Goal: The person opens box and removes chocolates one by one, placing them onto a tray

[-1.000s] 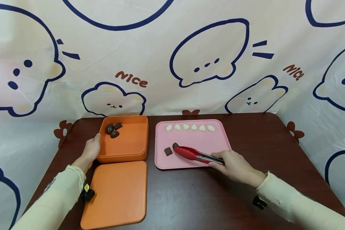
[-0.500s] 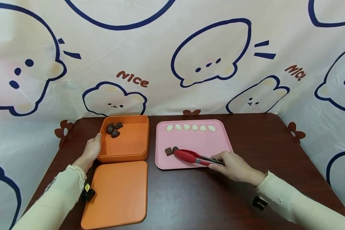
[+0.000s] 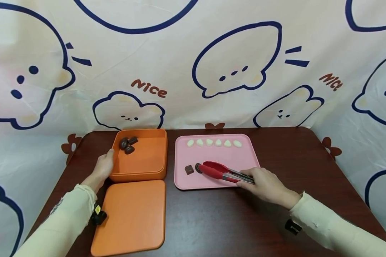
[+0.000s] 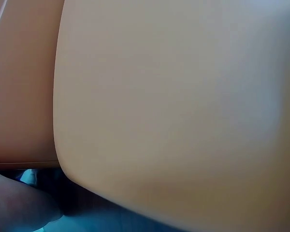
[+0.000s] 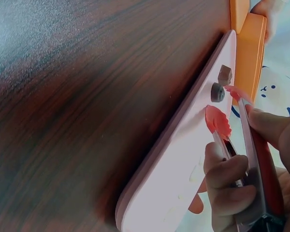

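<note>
Over the pink tray, red tongs in the curled right hand have spread, leaving the round chocolate ungripped, while the left hand grips the orange box.

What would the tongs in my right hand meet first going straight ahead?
Probably the round dark piece right at the tips of the red tongs; whether they already touch is hard to tell.

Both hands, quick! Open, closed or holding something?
Left hand: against the orange box's side; open or closed, can't tell.
Right hand: closed, holding the red tongs.
</note>
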`<action>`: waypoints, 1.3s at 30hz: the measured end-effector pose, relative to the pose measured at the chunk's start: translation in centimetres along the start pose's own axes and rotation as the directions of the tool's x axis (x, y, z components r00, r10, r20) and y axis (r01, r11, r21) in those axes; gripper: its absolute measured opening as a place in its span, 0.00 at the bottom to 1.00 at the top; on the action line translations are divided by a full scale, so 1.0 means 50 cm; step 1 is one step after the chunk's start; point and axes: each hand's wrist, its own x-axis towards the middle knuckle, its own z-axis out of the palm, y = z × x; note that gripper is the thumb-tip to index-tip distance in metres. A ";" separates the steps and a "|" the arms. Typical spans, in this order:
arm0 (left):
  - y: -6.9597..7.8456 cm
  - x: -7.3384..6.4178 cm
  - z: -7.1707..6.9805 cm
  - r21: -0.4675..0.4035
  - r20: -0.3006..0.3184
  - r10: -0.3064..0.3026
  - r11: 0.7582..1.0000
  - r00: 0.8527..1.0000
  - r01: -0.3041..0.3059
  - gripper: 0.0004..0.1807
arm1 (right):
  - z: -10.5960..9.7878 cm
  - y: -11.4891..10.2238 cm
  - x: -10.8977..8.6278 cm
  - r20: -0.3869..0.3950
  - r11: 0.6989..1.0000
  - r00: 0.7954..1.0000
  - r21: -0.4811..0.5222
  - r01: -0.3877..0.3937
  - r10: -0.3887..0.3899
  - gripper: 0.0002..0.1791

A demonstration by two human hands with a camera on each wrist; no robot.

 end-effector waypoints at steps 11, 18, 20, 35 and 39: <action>-0.002 0.000 -0.003 0.004 0.003 -0.003 1.000 1.000 0.003 0.45 | 0.000 0.000 0.007 -0.049 1.000 0.999 0.002 -0.012 0.012 0.22; -0.004 -0.005 -0.003 0.004 -0.007 0.002 1.000 1.000 -0.002 0.45 | -0.003 -0.013 0.019 -0.082 1.000 0.997 0.028 0.000 0.003 0.24; -0.004 -0.004 -0.003 0.000 -0.005 0.001 1.000 1.000 -0.001 0.45 | -0.004 -0.017 0.023 -0.096 1.000 0.995 0.021 0.010 -0.008 0.23; -0.003 -0.001 0.000 -0.004 -0.016 -0.027 1.000 1.000 0.027 0.46 | -0.001 -0.067 0.078 -0.177 0.995 0.980 0.038 0.097 -0.089 0.12; -0.002 0.000 0.001 -0.004 -0.020 -0.014 1.000 1.000 0.014 0.46 | 0.001 -0.084 0.094 -0.191 0.993 0.976 0.034 0.115 -0.106 0.15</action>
